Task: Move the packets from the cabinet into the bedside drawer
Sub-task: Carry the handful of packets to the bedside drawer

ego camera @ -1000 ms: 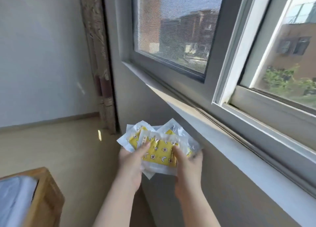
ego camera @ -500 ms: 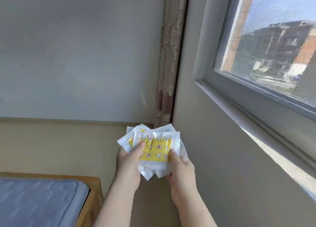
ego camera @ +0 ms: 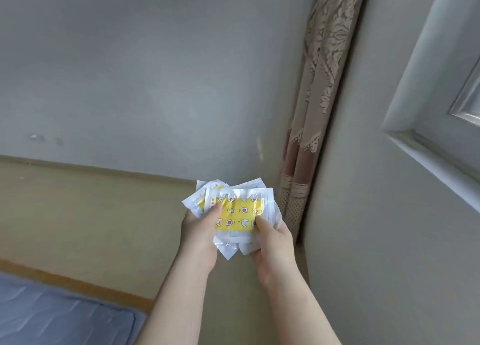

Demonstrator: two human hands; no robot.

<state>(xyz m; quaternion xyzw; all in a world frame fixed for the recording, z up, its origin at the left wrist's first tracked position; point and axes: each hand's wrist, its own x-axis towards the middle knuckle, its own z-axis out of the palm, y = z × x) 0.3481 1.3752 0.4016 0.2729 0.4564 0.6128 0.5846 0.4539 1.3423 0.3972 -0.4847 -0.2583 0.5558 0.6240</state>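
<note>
Packets (ego camera: 240, 215) are stacked between both grips: the left grip (ego camera: 201, 228) pinches their left edge, thumb on top, and the right grip (ego camera: 272, 238) clasps their right edge. Over the last second the window (ego camera: 428, 142) has slid off to the right of the grips and the bed (ego camera: 52, 316) has come in below-left. This looks like mid-carry, with no drawer in sight yet.

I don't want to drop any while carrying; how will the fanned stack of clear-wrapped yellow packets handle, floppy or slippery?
Probably light: the left hand and right hand hold the packets with just thumbs on top. Likely slippery: the glossy wrappers sit fanned and uneven. Their thin edges look floppy, though the yellow pads may stiffen them.
</note>
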